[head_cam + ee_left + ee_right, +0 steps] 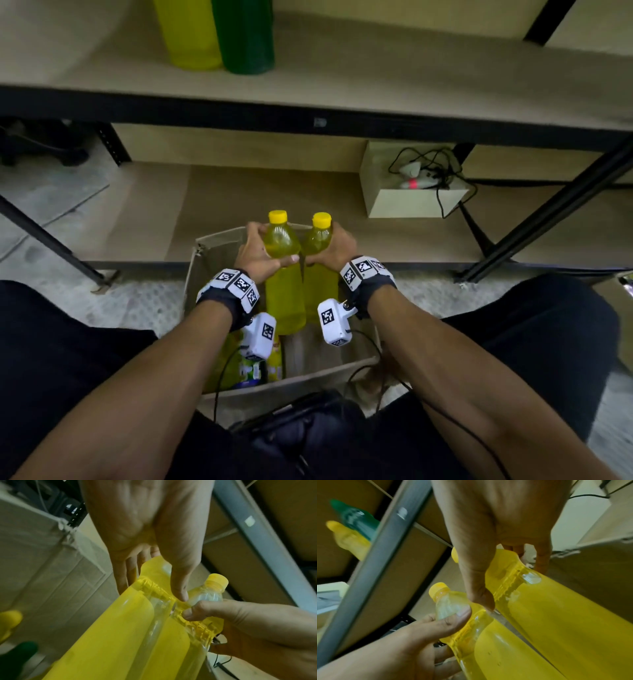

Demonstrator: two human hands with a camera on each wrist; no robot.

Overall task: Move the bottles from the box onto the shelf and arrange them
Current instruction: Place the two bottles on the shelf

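Two yellow bottles with yellow caps are held upright, side by side and touching, above the open beige box (pixel 219 237). My left hand (pixel 260 255) grips the left bottle (pixel 284 294) round its shoulder. At the same height my right hand (pixel 337 248) grips the right bottle (pixel 320 294). The left wrist view shows my left thumb (pixel 178 588) across the left bottle (pixel 120 628). In the right wrist view my right thumb (pixel 479 595) presses the right bottle (pixel 556 608). More bottles (pixel 251 371) lie low in the box, partly hidden.
On the upper shelf (pixel 376 68) a yellow bottle (pixel 188 37) and a green bottle (pixel 246 37) stand at the left. The lower shelf (pixel 239 198) carries a small carton (pixel 411 204) with cables at the right. Black slanted frame bars (pixel 548 212) flank the box.
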